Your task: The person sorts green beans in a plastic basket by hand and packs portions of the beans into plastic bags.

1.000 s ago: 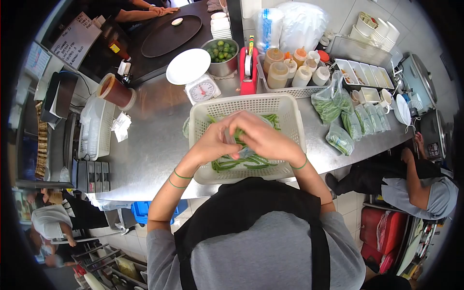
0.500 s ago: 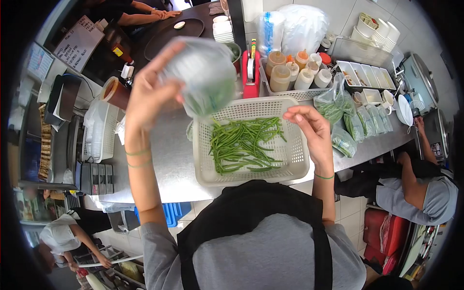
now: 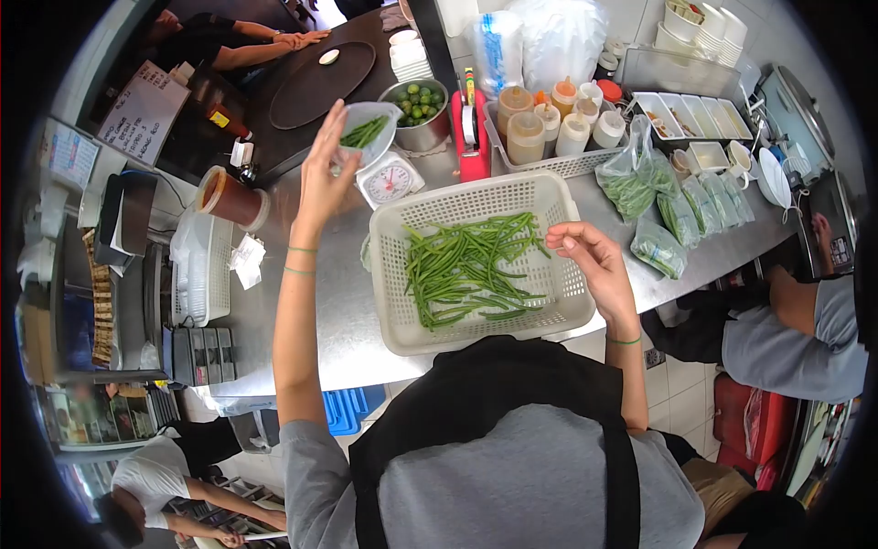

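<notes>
My left hand point(image 3: 326, 171) is at the left edge of the scale's plate, fingers apart, beside a clear bag of green beans point(image 3: 366, 134) lying on it. The white scale point(image 3: 390, 183) has a round dial. Over the right rim of the white perforated basket point(image 3: 476, 194) is my right hand point(image 3: 590, 253), its thumb and fingertips together; whether anything small is between them I cannot make out. Loose green beans point(image 3: 471, 265) are spread over the basket's bottom.
Filled bags of green beans point(image 3: 658, 249) lie at the right, near sauce bottles point(image 3: 526, 137). A red tape dispenser point(image 3: 472, 146) and a metal pot of green fruit point(image 3: 425, 133) stand behind. Co-workers point(image 3: 786, 320) are at the right, lower left and upper left.
My left hand has moved the bag from the air onto the scale's plate and its fingers have spread. My right hand stays near the basket's right rim.
</notes>
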Available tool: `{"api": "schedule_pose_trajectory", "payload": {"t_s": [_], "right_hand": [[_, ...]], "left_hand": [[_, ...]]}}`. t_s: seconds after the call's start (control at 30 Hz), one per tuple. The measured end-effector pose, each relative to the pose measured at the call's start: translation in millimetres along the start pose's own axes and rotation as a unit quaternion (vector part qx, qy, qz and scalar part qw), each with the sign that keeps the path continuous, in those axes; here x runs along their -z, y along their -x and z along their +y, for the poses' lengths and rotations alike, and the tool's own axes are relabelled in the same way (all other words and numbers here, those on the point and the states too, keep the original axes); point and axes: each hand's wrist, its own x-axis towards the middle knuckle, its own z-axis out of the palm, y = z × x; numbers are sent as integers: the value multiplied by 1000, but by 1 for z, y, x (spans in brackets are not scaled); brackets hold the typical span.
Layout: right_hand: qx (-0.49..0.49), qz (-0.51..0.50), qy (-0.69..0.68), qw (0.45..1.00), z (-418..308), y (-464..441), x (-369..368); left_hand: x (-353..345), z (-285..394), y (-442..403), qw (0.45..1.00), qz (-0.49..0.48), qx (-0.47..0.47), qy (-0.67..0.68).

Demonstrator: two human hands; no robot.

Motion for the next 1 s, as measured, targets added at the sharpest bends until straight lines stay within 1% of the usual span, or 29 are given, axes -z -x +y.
{"api": "schedule_pose_trajectory", "payload": {"t_s": [0.03, 0.1, 0.17, 0.2, 0.3, 0.37, 0.4, 0.5, 0.53, 0.57, 0.63, 0.67, 0.73, 0.77, 0.83, 0.93, 0.97, 1.0], "right_hand": [[1, -5, 9, 1000, 2, 0, 0], [3, -18, 29, 999, 9, -3, -1], [7, -30, 44, 999, 18, -6, -5], [10, -35, 51, 998, 22, -8, -7], [54, -43, 178, 982, 29, -11, -11], [58, -54, 254, 964, 36, -14, -13], [59, -60, 292, 953, 42, -15, -14], [83, -56, 478, 873, 68, -15, -16], [55, -90, 520, 848, 76, -17, -14], [23, -116, 541, 833, 81, -19, -14], [-37, -165, 579, 797, 89, -26, -17], [-51, -185, 593, 782, 94, -28, -19], [-77, -226, 619, 749, 104, -32, -25], [-58, -229, 623, 745, 109, -30, -30], [-21, -237, 632, 738, 118, -21, -39], [62, -244, 633, 732, 128, -14, -44], [59, -255, 633, 728, 134, -14, -44], [57, -268, 633, 724, 140, -14, -45]], "left_hand": [[-5, 2, 5, 1000, -9, -19, -12], [-10, 7, 14, 999, -34, -17, -3], [-12, 14, 23, 997, -69, 25, 37], [-11, 21, 26, 996, -76, 42, 32], [-5, 31, 37, 997, -75, 2, -24], [-1, 37, 45, 995, -63, -32, -73], [0, 39, 50, 992, -57, -49, -96], [-7, 39, 68, 995, -86, -11, -47], [-11, 43, 74, 993, -115, 3, -25], [-16, 46, 79, 989, -146, -5, -27], [-28, 46, 89, 978, -206, -24, -35], [-37, 34, 102, 962, -270, -9, -27], [-62, 24, 124, 953, -302, 11, -40], [-75, 21, 134, 947, -317, 21, -48], [-101, 10, 155, 932, -342, 35, -113], [-122, 22, 160, 902, -372, 62, -211], [-126, 28, 158, 889, -381, 72, -244], [-127, 33, 155, 881, -396, 83, -246]]}}
